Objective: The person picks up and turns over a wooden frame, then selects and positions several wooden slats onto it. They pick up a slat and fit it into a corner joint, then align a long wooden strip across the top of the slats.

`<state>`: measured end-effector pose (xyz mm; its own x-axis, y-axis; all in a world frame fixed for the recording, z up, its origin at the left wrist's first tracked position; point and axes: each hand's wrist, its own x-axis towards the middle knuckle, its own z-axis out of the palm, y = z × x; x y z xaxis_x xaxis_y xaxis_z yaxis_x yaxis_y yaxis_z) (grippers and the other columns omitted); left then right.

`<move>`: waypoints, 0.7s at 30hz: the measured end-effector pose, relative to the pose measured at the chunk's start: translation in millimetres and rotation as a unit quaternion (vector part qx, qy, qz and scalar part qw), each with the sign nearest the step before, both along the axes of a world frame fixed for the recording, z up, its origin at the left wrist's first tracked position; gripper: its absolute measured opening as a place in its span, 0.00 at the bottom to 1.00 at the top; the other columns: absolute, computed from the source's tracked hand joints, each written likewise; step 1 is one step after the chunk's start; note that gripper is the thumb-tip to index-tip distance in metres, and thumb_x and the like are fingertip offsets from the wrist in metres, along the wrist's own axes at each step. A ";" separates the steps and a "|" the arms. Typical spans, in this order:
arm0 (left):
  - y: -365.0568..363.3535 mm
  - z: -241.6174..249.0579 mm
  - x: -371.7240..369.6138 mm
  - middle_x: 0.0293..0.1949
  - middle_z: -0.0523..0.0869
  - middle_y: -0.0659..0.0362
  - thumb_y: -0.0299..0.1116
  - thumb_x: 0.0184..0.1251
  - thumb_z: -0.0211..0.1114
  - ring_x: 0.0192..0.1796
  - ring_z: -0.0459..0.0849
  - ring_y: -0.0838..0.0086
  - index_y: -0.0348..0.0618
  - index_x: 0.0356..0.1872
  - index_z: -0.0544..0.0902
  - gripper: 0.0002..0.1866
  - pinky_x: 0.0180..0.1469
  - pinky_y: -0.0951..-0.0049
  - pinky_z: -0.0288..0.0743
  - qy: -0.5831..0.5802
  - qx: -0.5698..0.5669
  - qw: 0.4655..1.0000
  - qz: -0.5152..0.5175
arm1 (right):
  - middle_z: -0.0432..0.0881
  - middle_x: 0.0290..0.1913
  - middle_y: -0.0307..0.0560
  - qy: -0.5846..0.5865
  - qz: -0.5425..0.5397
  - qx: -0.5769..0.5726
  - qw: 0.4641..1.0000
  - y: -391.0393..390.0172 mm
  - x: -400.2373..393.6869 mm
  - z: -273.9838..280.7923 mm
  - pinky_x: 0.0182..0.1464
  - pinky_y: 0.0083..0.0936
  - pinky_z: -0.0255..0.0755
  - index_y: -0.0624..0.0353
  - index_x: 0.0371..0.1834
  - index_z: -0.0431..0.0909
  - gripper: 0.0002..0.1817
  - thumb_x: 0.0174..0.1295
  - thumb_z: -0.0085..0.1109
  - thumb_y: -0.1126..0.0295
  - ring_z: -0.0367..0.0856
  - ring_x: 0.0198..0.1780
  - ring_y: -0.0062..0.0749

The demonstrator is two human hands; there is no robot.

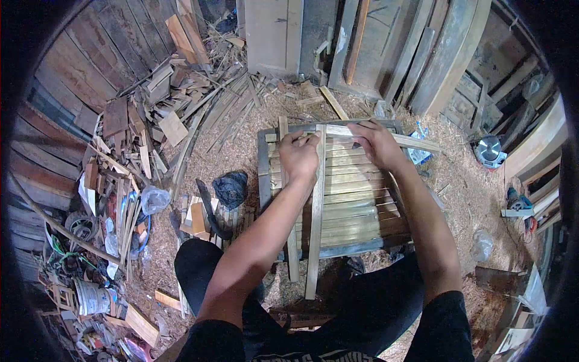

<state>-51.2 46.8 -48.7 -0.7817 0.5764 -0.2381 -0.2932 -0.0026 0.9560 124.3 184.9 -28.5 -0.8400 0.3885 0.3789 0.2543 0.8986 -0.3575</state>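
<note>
My left hand (300, 155) is closed at the far end of a long upright wooden strip (316, 229), its fingertips by the joint with a crosswise strip. That crosswise wooden strip (417, 142) runs to the right along the far edge of a low slatted table. My right hand (380, 143) pinches it from above, thumb underneath. A second long strip (292, 253) lies left of the first, partly under my left hand and forearm. Both long strips reach past the near edge of the slatted tabletop (353, 211). The exact contact under my left fingers is hidden.
Scrap wood (175, 102) is heaped at the back left. A black plastic bag (231, 188) and a dark curved blade-like piece (211, 208) lie left of the table. On the right are a circular saw (489, 151) and a blue power tool (517, 202). Wood shavings cover the floor.
</note>
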 end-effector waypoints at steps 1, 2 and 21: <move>0.4 -0.7 0.3 0.53 0.90 0.40 0.24 0.66 0.77 0.54 0.90 0.62 0.23 0.66 0.74 0.30 0.58 0.68 0.81 -0.003 0.009 1.000 0.005 | 0.87 0.60 0.57 0.000 0.006 0.003 1.000 0.0 -0.2 1.1 0.62 0.46 0.79 0.58 0.63 0.84 0.20 0.67 0.65 0.77 0.84 0.59 0.59; 0.4 -1.6 0.2 0.53 0.90 0.40 0.24 0.66 0.77 0.54 0.90 0.62 0.23 0.66 0.74 0.30 0.58 0.68 0.81 -0.003 0.009 1.000 0.005 | 0.87 0.60 0.57 0.000 0.005 0.003 1.000 -1.0 0.6 1.9 0.62 0.46 0.79 0.58 0.63 0.84 0.20 0.67 0.65 0.77 0.84 0.59 0.59; -1.0 1.2 0.9 0.53 0.90 0.40 0.25 0.67 0.78 0.55 0.90 0.61 0.24 0.64 0.76 0.28 0.57 0.69 0.81 -0.017 0.016 1.000 -0.003 | 0.87 0.58 0.56 -0.013 -0.007 -0.001 1.000 -0.6 -0.4 0.5 0.62 0.46 0.79 0.58 0.63 0.84 0.22 0.64 0.65 0.79 0.83 0.58 0.59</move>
<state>-50.3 45.8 -47.5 -0.7697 0.5890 -0.2462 -0.3265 -0.0318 0.9447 123.8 184.2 -28.0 -0.8438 0.4011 0.3566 0.2760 0.8941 -0.3526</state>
